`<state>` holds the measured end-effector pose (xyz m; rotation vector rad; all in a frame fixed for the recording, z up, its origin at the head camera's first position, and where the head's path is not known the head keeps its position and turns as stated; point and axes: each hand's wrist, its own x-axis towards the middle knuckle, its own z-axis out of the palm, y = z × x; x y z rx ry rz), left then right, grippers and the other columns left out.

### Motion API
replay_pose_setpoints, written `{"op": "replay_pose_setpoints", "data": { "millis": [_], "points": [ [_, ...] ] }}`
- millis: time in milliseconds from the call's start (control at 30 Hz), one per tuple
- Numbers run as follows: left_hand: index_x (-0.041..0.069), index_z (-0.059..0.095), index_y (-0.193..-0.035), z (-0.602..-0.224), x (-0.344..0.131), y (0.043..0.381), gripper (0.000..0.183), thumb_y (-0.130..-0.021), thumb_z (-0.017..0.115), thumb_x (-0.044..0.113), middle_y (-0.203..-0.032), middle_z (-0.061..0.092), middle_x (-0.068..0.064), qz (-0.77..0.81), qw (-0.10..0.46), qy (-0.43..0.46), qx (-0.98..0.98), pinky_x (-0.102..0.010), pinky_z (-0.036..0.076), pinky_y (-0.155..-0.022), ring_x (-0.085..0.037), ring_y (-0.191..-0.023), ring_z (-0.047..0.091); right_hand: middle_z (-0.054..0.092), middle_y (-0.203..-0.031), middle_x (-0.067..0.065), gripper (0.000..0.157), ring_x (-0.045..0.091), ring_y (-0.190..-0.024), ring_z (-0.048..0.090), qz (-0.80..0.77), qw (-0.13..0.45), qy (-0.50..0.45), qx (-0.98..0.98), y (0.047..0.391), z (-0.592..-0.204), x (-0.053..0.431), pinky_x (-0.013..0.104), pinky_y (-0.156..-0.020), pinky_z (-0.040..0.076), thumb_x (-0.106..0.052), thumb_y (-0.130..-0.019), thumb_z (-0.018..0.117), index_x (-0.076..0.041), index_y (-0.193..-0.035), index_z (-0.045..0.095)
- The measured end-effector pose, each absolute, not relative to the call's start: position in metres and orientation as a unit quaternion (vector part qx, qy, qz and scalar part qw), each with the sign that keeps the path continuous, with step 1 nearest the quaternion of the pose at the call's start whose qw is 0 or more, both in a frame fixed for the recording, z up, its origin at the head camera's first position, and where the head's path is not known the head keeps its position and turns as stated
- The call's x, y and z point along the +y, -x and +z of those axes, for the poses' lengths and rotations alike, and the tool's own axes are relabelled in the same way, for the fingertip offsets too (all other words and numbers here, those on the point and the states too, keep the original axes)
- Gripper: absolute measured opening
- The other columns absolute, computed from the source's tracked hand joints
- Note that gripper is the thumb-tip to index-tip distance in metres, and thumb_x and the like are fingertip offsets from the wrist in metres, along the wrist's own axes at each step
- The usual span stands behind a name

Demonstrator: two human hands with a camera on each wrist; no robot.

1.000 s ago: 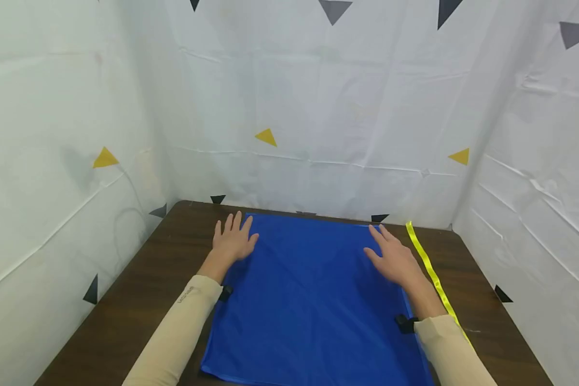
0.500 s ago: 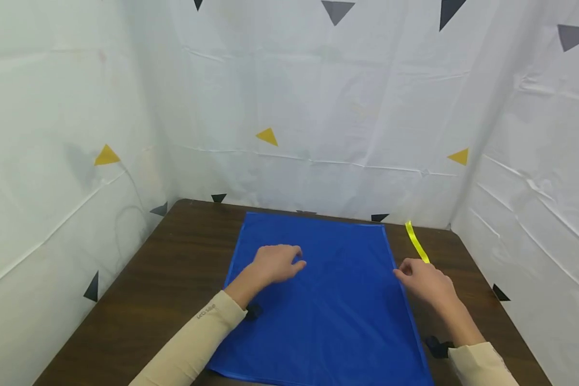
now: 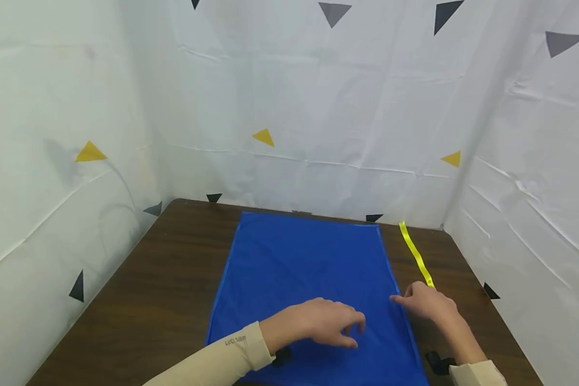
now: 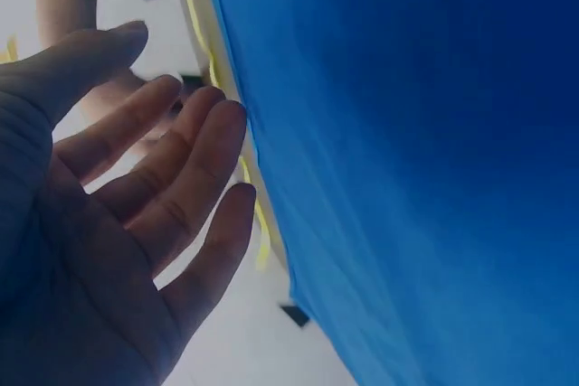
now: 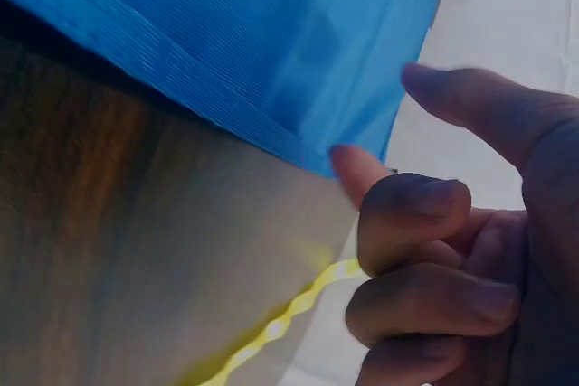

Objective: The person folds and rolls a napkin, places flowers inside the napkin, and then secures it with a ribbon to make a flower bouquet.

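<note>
A blue cloth [image 3: 309,257] with stitched hems lies spread flat on the dark wooden table. Over its near right part is my left hand [image 3: 325,321], fingers loosely bent and nothing held; in the left wrist view that hand [image 4: 154,169] shows its palm and parted fingers. My right hand [image 3: 429,305] is at the cloth's right edge. In the right wrist view, the thumb and index finger of the right hand [image 5: 452,241] stand apart near the cloth hem [image 5: 181,88], the other fingers curled with nothing in them.
A yellow ribbon [image 3: 415,252] runs along the table right of the cloth, partly hidden behind my right hand. The wooden table [image 3: 149,284] extends to the left. White sheets [image 3: 318,107] with yellow, grey and black triangles enclose the table at the back and sides.
Both hands were spread over the cloth's far side corners. My left hand has come nearer and rightward across the cloth; my right hand has drawn nearer along the right edge.
</note>
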<state>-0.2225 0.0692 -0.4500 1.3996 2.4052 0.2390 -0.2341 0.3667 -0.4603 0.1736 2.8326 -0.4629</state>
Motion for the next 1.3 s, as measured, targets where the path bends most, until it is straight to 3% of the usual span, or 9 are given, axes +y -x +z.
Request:
{"op": "replay_pose_setpoints", "data": {
  "millis": [133,300,500,667,967,1300],
  "points": [
    [0.037,0.066,-0.122,-0.459,0.085,0.209,0.025,-0.102,0.073,0.049,-0.108,0.065,0.019,0.052,0.191,-0.508,0.838,-0.022,0.051,-0.075,0.003,-0.085,0.059,0.043,-0.065,-0.004,0.054,0.016,-0.066,0.046,-0.168,0.148,-0.061,0.973,0.231,-0.466,0.364,0.041,-0.067,0.038,-0.057,-0.097,0.073,-0.015,-0.070,0.054],
    [0.042,0.064,-0.124,-0.470,0.098,0.192,0.025,-0.102,0.071,0.052,-0.116,0.064,0.021,0.003,0.185,-0.524,0.832,-0.020,0.051,-0.078,0.002,-0.090,0.060,0.041,-0.058,-0.005,0.057,0.013,-0.059,0.041,-0.171,0.146,-0.068,0.972,0.226,-0.468,0.363,0.039,-0.065,0.035,-0.057,-0.094,0.076,-0.017,-0.062,0.049],
    [0.042,0.065,-0.129,-0.477,0.099,0.181,0.027,-0.104,0.070,0.050,-0.118,0.062,0.019,-0.027,0.168,-0.547,0.820,-0.017,0.050,-0.087,0.003,-0.102,0.057,0.058,-0.068,0.002,0.053,0.022,-0.069,0.057,-0.145,0.145,-0.078,0.976,0.223,-0.465,0.364,0.051,-0.073,0.041,-0.058,-0.096,0.073,-0.012,-0.073,0.061],
    [0.043,0.066,-0.129,-0.478,0.098,0.182,0.029,-0.102,0.071,0.053,-0.118,0.060,0.020,-0.050,0.138,-0.557,0.817,-0.017,0.048,-0.096,0.003,-0.106,0.053,0.052,-0.063,-0.001,0.050,0.020,-0.067,0.055,-0.147,0.144,-0.089,0.975,0.225,-0.468,0.363,0.049,-0.073,0.040,-0.051,-0.098,0.074,-0.014,-0.068,0.057],
    [0.042,0.061,-0.125,-0.483,0.099,0.181,0.029,-0.102,0.070,0.056,-0.114,0.054,0.018,-0.057,0.132,-0.553,0.821,-0.019,0.045,-0.090,0.001,-0.101,0.048,0.062,-0.074,0.005,0.038,0.021,-0.071,0.058,-0.171,0.138,-0.062,0.974,0.223,-0.472,0.362,0.041,-0.069,0.042,-0.038,-0.100,0.076,-0.007,-0.083,0.059],
    [0.039,0.057,-0.122,-0.491,0.098,0.177,0.032,-0.103,0.062,0.064,-0.113,0.051,0.016,-0.060,0.083,-0.575,0.812,-0.019,0.040,-0.081,-0.001,-0.094,0.044,0.056,-0.082,0.005,0.022,0.021,-0.075,0.056,-0.194,0.116,-0.018,0.974,0.220,-0.476,0.365,0.035,-0.066,0.044,-0.018,-0.102,0.071,-0.005,-0.091,0.057]
  ]
}}
